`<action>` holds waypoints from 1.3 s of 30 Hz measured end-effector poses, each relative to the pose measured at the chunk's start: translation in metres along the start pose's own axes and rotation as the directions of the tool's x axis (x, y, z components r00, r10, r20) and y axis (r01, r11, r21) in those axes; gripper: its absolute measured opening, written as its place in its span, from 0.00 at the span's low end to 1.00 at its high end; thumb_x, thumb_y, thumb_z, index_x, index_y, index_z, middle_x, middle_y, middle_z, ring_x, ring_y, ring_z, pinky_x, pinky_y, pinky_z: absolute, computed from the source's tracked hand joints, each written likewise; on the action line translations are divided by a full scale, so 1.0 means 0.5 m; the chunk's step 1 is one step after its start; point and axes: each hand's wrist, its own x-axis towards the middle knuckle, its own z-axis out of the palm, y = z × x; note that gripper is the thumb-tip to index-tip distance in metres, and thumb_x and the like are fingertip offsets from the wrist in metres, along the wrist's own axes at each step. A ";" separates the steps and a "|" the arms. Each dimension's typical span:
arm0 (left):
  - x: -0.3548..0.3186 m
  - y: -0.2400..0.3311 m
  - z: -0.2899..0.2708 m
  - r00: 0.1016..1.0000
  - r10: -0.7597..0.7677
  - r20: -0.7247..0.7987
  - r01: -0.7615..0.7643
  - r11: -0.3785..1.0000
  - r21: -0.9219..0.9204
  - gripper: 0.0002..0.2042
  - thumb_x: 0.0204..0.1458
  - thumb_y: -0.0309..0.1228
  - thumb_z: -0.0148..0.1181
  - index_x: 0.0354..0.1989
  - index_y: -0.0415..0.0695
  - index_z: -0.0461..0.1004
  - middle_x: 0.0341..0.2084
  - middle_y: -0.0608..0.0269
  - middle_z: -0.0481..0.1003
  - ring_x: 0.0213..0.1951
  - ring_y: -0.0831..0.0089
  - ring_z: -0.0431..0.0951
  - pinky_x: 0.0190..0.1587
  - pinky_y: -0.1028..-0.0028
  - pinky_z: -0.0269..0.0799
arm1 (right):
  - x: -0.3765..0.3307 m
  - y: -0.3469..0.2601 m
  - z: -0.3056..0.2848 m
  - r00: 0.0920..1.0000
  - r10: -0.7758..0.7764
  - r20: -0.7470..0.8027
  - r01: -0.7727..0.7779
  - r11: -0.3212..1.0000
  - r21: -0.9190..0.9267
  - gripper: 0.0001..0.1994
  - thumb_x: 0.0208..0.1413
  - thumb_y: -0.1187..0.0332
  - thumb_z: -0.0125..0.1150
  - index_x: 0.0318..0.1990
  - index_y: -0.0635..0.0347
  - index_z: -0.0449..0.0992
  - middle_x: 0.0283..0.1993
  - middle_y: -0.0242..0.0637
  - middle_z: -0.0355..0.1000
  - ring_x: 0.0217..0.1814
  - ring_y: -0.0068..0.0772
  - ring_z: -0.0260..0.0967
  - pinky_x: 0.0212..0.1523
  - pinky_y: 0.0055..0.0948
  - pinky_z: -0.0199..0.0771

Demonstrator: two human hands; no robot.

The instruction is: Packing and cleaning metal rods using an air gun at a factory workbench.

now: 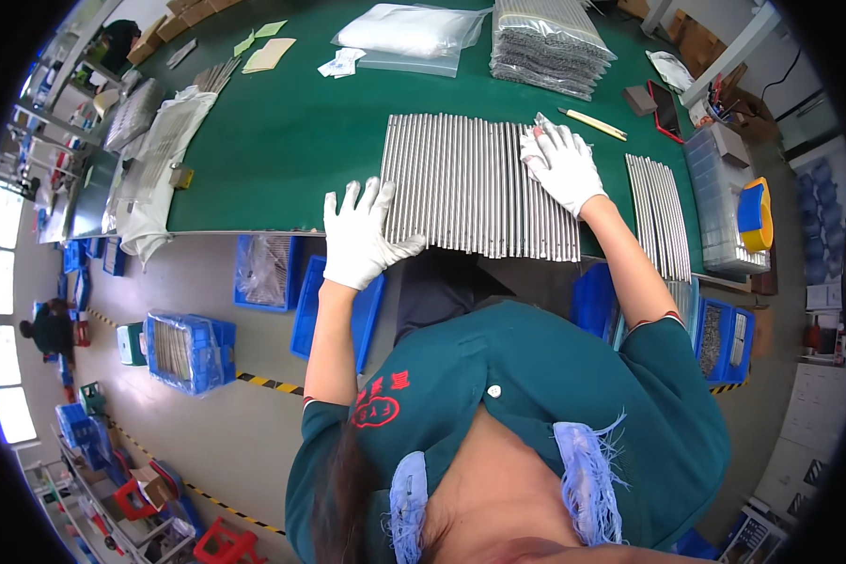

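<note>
A wide row of thin grey metal rods (475, 183) lies side by side on the green table top (282, 141), just in front of the person. Each rod's long axis runs away from the body, while the row itself stretches left to right, its near ends at the table's front edge.

The left hand (359, 235), in a white glove, rests with fingers spread at the row's left near corner, its thumb touching the outermost rods. The right hand (562, 164), also in a white glove, lies flat and spread on top of the rods near the row's far right corner, and seems to press a small pale cloth under its fingers; I cannot tell that for certain. So the row sits between the two hands, the left at the nearer end.

A smaller row of like rods (660, 214) lies just right of the right forearm. Beyond are stacked clear bags of rods (550, 47) and a yellow-handled tool (594, 123).
</note>
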 end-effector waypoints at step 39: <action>0.125 -0.009 -0.082 0.921 -0.222 0.321 0.286 0.943 -0.167 0.43 0.47 0.70 0.42 0.55 0.41 0.69 0.38 0.44 0.77 0.45 0.52 0.76 0.49 0.64 0.70 | -0.063 -0.358 -0.069 0.823 -0.457 -0.337 0.559 0.754 0.344 0.16 0.55 0.65 0.50 0.51 0.54 0.70 0.54 0.39 0.67 0.56 0.41 0.62 0.56 0.45 0.58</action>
